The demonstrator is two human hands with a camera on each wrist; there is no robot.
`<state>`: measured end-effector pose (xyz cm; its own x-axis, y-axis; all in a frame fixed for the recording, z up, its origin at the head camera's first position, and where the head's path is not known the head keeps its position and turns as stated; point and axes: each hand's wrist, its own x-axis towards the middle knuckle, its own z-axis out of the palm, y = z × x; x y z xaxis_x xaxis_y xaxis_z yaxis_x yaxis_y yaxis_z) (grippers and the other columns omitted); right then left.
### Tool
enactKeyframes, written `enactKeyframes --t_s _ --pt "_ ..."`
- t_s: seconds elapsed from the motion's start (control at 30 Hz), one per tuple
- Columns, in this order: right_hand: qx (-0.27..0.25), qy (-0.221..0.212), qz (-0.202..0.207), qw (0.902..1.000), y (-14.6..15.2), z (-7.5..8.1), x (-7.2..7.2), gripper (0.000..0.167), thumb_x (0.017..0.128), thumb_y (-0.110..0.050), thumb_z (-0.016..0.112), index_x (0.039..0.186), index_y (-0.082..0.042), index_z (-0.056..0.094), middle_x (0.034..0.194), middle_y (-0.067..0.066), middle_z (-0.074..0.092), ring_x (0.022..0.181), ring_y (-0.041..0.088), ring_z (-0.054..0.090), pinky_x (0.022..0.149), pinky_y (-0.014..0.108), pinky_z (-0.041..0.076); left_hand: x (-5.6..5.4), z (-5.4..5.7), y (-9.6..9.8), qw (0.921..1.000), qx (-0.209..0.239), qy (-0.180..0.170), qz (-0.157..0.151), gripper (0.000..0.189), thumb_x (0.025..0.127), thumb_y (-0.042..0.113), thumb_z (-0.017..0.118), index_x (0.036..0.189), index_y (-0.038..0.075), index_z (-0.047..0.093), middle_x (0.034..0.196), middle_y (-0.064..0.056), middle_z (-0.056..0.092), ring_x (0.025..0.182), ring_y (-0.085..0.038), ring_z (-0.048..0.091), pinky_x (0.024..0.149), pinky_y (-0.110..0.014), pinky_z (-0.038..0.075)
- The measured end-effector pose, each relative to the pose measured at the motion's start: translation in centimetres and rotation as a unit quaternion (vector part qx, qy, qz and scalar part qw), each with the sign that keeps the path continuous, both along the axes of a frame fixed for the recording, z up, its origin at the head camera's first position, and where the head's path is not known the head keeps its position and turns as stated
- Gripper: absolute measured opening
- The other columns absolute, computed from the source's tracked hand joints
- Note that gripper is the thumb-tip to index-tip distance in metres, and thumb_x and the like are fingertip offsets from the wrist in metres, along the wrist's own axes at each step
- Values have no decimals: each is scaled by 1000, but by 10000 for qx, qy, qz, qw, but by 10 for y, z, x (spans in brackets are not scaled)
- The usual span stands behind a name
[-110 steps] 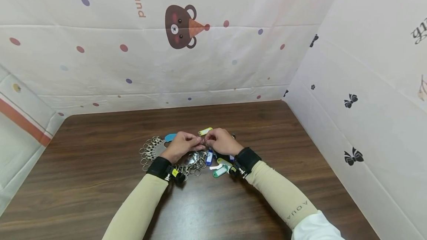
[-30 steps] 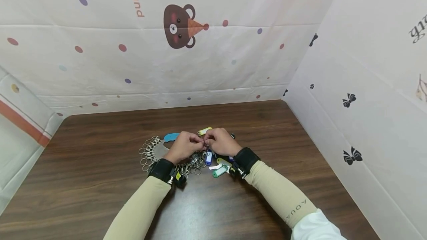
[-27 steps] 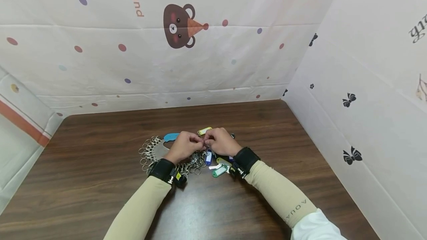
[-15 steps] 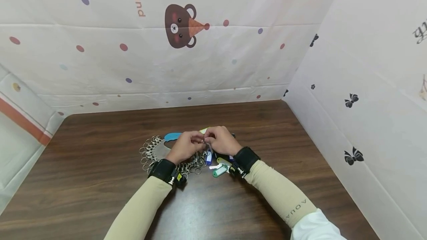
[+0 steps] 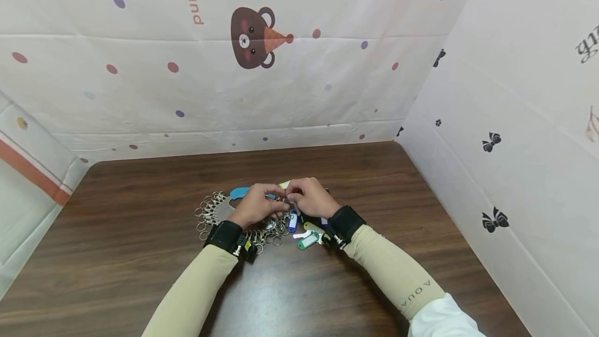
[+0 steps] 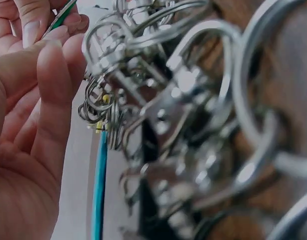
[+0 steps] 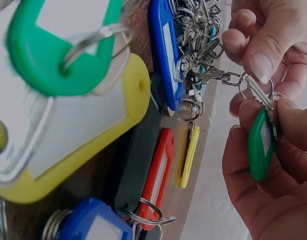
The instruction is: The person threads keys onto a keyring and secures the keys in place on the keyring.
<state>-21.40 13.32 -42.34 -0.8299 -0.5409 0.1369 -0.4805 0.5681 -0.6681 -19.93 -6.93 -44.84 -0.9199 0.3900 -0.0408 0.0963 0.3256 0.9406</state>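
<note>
My right hand (image 5: 310,196) pinches a green key tag (image 7: 261,150) with a silver key (image 7: 258,92), seen in the right wrist view. My left hand (image 5: 256,205) meets it from the other side; its thumb lies against a split ring (image 7: 242,86). That ring hangs from a metal snap clip (image 7: 208,74) and is beside the key. From the head view, the left forefinger and thumb look spread, and the hands hide the ring. A grey metal holder plate (image 5: 225,211) with a blue part (image 5: 239,192) and many clips lies under my left hand.
More key tags lie near my right wrist: green (image 5: 308,241), blue (image 5: 293,221), yellow (image 7: 190,157), red (image 7: 157,180) and black (image 7: 136,150). All rest on a brown wooden table (image 5: 117,254) before printed white curtains (image 5: 187,92).
My left forefinger and thumb have spread apart since half a second ago. The left hand has shifted slightly left. The right hand stays almost in place, and the holder plate has not moved.
</note>
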Motion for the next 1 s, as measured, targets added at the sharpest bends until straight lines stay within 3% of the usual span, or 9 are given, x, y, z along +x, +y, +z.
enactKeyframes --t_s 0.2,0.47,0.7,0.9,1.0 --pt "94 83 65 9999 0 -1 -1 13 99 -6 67 89 -11 73 84 1 73 76 9 62 72 25 52 -1 -3 2 9988 -224 288 313 19 90 14 82 107 9 77 95 -10 76 67 -16 72 61 -31 61" --pt "66 25 -8 10000 0 -2 0 14 100 -4 65 91 -9 74 85 3 72 72 10 58 67 23 49 0 -4 3 9954 -644 702 39 27 89 13 83 115 12 77 101 -8 77 73 -10 71 67 -28 60" --pt "55 66 75 9999 0 -3 0 13 99 -4 66 91 -10 74 85 2 74 73 8 60 69 23 50 -2 -6 2 9889 -1023 1041 275 18 89 23 84 103 13 81 96 -3 79 69 -8 67 65 -28 56" --pt "26 88 5 10000 0 -4 -1 14 100 -4 66 90 -10 74 84 3 71 72 10 57 68 23 48 1 -3 4 9873 -1090 1114 308 29 88 18 85 115 12 78 108 -6 78 76 -9 68 67 -26 57" --pt "22 120 -13 9999 0 -6 -1 13 100 -5 66 90 -10 74 84 2 72 73 10 59 69 23 49 2 -3 5 9870 -1105 1137 278 26 88 16 84 113 13 78 104 -4 78 78 -8 68 68 -25 57"
